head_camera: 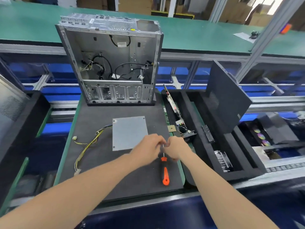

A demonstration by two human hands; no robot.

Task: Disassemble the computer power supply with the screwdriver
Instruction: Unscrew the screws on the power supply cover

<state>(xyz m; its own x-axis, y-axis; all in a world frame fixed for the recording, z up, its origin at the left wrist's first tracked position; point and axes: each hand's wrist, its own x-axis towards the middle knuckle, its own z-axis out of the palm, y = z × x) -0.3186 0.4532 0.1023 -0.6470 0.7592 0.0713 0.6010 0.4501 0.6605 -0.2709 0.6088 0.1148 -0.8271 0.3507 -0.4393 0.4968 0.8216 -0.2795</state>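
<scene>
The power supply [129, 133], a flat grey metal box, lies on the black mat with its yellow and black cables [87, 144] trailing to the left. The screwdriver [165, 174] has an orange handle that points toward me, and its thin shaft runs up between my hands. My left hand [148, 150] has its fingertips pinched together at the top of the shaft. My right hand [175, 148] curls its fingers around the shaft just below. Both hands are blurred, and whatever small thing sits between the fingertips is hidden.
An open, emptied computer case [113, 63] stands upright at the far end of the mat [99, 171]. Black foam trays [198, 123] on the right hold a circuit board, a heatsink and a dark side panel [227, 100]. Another case stands at the left edge.
</scene>
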